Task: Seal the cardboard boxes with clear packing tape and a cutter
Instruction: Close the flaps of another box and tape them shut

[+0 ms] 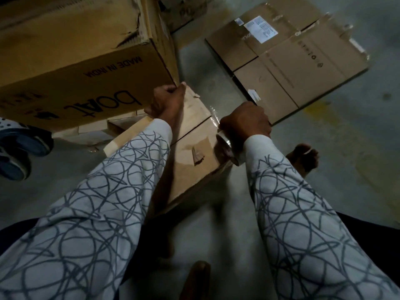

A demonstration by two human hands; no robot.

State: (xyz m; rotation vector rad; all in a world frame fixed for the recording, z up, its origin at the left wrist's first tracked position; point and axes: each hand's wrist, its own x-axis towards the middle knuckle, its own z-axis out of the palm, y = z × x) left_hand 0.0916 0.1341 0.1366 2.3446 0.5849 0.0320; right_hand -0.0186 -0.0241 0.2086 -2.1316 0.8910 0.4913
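Patterned sleeves [91, 224] fill the near part of the view, one on each forearm, reaching out over a grey concrete floor [337, 169]. Between them, a blurred brown shape sits at the near edge; I cannot tell what it is.

Just beyond the cuffs sits the small box [194, 137], its top flaps closed along a centre seam, with old brown tape on its left side. The left hand [167, 102] is at the box's far left corner, fingers curled tight over the edge and thumb on top. The right hand [245, 121] is at the box's right edge, fingers wrapped round a roll of clear tape [229, 150], with a shiny strip of tape lying on the cardboard just beside the knuckles.

Crowding in from the far left is a large box [75, 61] printed "boat" and "MADE IN INDIA", its corner almost touching the left thumb and overhanging the small box's far side. Far right, more cardboard boxes [287, 61] lie on the floor, one bearing a white label [260, 29]. A bare foot [303, 158] rests to the right of the right sleeve, and a shoe [19, 152] shows at the left edge.
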